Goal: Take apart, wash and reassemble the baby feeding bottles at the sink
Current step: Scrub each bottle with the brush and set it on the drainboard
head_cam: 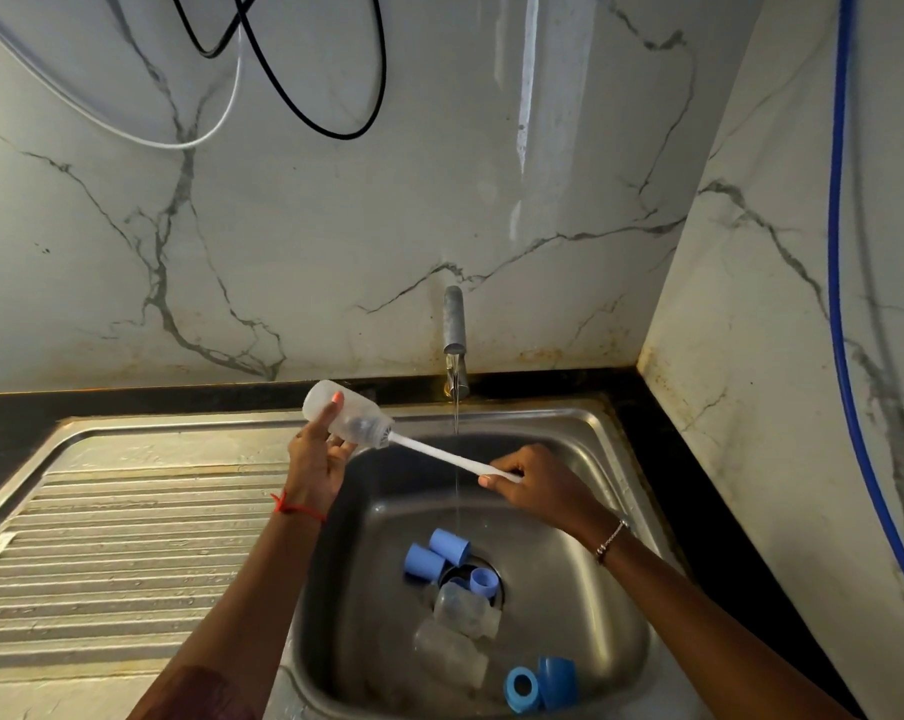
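My left hand (316, 449) grips a clear baby bottle (347, 414), held on its side above the sink's left rim with its mouth toward the right. A white bottle brush (442, 453) is pushed into that mouth, its bristles inside the bottle. My right hand (533, 483) grips the brush's handle end over the basin. At the bottom of the steel sink (590, 579) lie two more clear bottles (457, 634), two blue caps (437, 556), a blue collar ring (483, 580) at the drain, and two blue parts (543, 685) near the front.
The tap (454, 340) on the marble back wall runs a thin stream into the basin. A ribbed steel drainboard (128, 553) lies to the left. A marble side wall with a blue hose (837, 304) stands close on the right. Cables hang above.
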